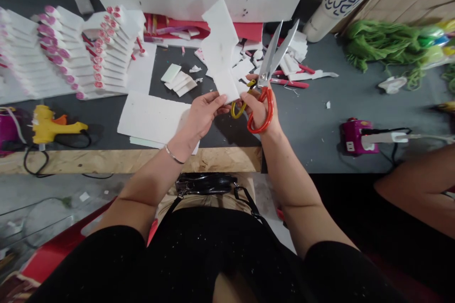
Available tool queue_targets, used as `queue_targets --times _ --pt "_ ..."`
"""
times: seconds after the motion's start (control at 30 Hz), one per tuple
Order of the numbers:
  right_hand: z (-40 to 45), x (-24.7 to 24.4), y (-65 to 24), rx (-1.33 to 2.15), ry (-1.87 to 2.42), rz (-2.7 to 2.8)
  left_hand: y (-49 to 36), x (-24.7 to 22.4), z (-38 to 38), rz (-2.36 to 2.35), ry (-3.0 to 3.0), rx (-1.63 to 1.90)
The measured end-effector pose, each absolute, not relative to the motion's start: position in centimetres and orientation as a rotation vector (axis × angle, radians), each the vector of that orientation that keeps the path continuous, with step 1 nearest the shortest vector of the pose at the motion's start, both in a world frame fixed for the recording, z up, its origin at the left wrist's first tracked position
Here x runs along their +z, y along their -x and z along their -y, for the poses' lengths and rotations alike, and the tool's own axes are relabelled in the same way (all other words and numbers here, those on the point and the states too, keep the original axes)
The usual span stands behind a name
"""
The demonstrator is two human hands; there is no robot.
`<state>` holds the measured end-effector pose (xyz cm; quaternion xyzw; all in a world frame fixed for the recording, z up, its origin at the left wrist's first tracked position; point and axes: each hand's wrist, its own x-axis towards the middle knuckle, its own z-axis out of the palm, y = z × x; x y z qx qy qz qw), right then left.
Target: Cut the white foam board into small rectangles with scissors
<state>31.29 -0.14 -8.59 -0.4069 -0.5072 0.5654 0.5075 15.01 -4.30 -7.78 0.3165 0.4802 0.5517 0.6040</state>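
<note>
My left hand [208, 110] pinches the lower end of a white foam sheet [221, 49], which has an irregular cut edge. In my right hand [261, 106] rests a pair of scissors [267, 78] with one red and one yellow handle loop, blades parted and pointing away from me. My right fingertips also come close to the sheet's lower corner; whether they touch it is hard to tell. On the table beyond lie white scraps [243, 67] and a small stack of cut pieces [179, 80]. A larger white sheet [152, 116] lies left of my hands.
White rolled pieces with pink tips [110, 49] stand in rows at left, near a yellow glue gun [53, 125]. At right are green yarn [384, 40], a purple power adapter [360, 137] and a white bottle [343, 2]. Another person's arm [419, 189] is at the right edge.
</note>
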Motion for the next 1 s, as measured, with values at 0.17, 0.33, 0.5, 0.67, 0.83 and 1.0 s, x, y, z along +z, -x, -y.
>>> queue_targets --times 0.17,0.33,0.5,0.67,0.83,1.0 --pt "0.0 -8.9 -31.4 1.339 0.981 1.251 -15.3 -7.7 4.6 -1.137 -0.721 1.276" --pt "0.2 -8.7 -32.1 1.337 0.973 1.367 -15.3 -7.9 4.7 -1.121 -0.739 1.289" --pt "0.3 -8.4 -32.1 1.34 0.933 1.316 -15.1 -7.7 4.6 -1.091 -0.719 1.277" --pt "-0.1 -9.4 -32.0 1.321 0.938 1.363 -15.0 -7.5 4.6 -1.097 -0.714 1.277" --pt "-0.2 -9.9 -32.1 1.305 0.934 1.388 -15.1 -7.4 4.6 -1.131 -0.717 1.279" --pt "-0.2 -9.8 -32.2 1.328 0.924 1.349 -15.3 -7.2 4.7 -1.135 -0.701 1.275"
